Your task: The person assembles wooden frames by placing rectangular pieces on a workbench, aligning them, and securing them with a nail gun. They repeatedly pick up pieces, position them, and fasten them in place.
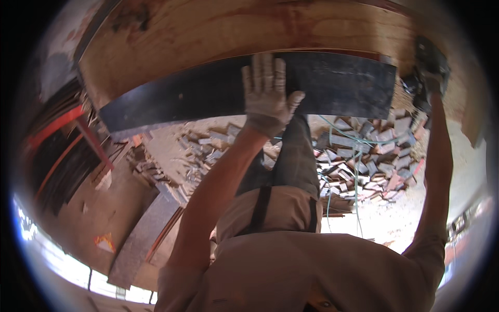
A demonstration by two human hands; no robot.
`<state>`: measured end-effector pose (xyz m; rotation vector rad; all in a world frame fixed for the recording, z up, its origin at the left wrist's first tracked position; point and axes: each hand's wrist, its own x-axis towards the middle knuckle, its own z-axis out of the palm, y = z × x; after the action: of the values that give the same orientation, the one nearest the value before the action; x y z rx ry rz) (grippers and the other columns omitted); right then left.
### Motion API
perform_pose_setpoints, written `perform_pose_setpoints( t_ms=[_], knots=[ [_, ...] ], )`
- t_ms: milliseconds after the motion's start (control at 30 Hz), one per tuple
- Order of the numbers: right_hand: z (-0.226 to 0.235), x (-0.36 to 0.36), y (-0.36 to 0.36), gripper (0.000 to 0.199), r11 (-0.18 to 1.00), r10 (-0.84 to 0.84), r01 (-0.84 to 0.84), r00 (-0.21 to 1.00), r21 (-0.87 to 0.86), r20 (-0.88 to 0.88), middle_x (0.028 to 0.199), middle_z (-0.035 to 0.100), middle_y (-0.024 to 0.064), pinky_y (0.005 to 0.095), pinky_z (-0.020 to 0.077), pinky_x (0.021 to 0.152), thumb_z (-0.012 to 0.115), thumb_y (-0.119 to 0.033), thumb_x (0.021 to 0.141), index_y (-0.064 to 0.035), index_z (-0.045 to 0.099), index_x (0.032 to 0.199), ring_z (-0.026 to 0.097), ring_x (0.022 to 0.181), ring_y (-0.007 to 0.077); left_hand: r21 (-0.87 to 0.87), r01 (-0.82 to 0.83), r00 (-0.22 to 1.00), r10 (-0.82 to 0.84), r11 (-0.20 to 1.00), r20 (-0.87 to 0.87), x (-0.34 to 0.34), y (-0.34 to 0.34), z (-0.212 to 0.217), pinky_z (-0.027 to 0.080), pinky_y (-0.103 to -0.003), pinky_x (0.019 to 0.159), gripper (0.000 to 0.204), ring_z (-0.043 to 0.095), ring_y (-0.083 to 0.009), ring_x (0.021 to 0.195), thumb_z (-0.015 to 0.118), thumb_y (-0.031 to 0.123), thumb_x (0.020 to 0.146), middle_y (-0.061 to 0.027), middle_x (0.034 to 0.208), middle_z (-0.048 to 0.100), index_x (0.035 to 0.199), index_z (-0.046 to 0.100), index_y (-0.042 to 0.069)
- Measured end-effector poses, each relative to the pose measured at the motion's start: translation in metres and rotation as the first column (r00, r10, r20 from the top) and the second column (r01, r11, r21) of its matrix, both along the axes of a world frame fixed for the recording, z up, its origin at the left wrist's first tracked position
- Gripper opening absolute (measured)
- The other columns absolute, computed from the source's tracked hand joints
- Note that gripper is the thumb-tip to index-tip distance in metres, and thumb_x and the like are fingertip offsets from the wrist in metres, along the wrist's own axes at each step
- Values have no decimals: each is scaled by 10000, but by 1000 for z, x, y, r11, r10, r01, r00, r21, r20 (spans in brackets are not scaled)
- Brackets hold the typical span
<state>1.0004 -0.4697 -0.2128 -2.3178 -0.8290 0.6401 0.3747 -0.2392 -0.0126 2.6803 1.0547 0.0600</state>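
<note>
View from a person's head, looking along both raised arms. The left hand point(266, 91), in a pale work glove, presses flat with fingers straight and slightly apart against a long black panel point(218, 96) that spans the middle of the view, lying against a large plywood sheet point(218, 31). The right hand point(430, 73), in a dark glove, is wrapped around a dark power tool point(427, 58) just beside the panel's right end. Below, a heap of cut wood offcuts point(364, 161) covers the pale floor, with a green cord point(355, 171) trailing over it
</note>
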Motion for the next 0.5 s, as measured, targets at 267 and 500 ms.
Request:
perform_pose_setpoints(
  t_ms=[267, 500],
  knots=[
    [271, -88, -42, 177, 853, -413, 519, 599, -60, -686, 691, 444, -63, 245, 362, 545, 646, -236, 1016, -61, 667, 994, 419, 590, 63, -79, 88, 992, -81, 993, 95, -55, 8, 8, 235, -631, 1227, 854, 302, -463, 1530, 660, 519, 944, -289, 1618, 357, 1543, 406, -35],
    [421, -338, -11, 342, 641, -112, 745, -149, -186, -982, 664, 297, -65, 266, 294, 523, 530, -174, 1031, -177, 393, 718, 306, 560, 86, 137, -193, 973, 207, 972, -98, -203, 76, 14, 120, -581, 1269, 1048, 165, -431, 1585, 531, 715, 954, -256, 1703, 196, 1630, 212, -19]
  ],
)
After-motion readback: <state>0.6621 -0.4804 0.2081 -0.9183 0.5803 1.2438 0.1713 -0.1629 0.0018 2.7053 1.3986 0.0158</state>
